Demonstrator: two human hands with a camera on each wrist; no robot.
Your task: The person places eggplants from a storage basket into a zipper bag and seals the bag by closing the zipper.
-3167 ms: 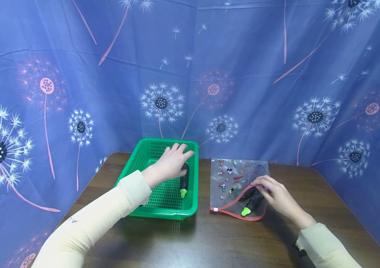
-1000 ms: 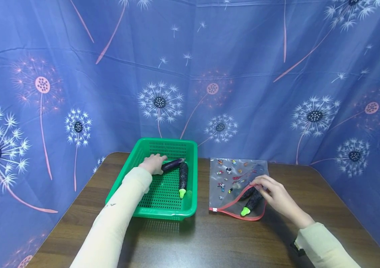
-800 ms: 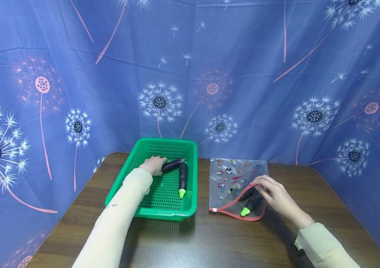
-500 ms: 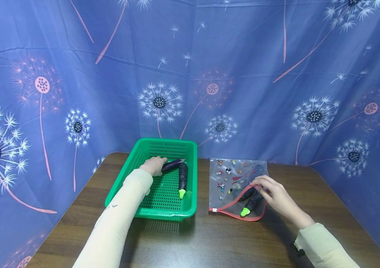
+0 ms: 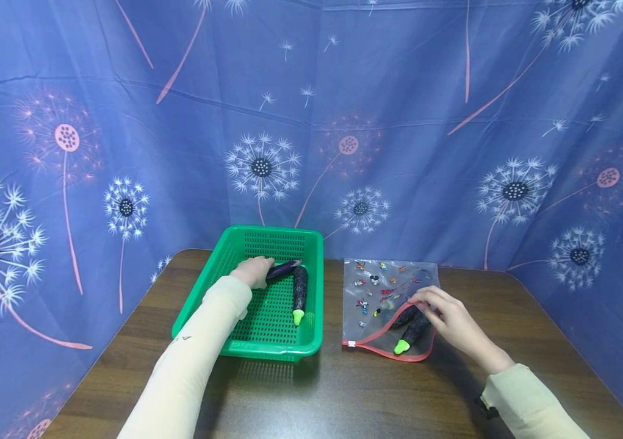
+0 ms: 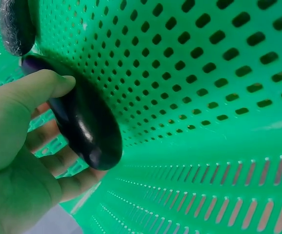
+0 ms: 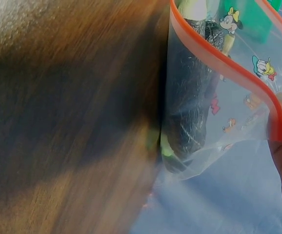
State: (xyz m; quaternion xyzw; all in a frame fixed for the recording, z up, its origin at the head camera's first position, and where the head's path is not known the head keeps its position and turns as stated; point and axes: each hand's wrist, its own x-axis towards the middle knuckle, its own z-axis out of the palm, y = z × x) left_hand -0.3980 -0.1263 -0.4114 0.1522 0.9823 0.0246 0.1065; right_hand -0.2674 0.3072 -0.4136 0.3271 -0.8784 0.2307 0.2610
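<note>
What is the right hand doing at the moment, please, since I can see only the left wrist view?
Observer: The right hand is pinching the red-edged mouth of a clear zip bag.

Operator: Thank you; could you tell me whether that bag holds anything?

Observer: Yes, at least two dark eggplants lie inside it.

Operator: And what does the far end of the second eggplant, at the top left of my picture, look like?

Observer: It has a bright green cap, pointing towards the person's side of the green basket.
</note>
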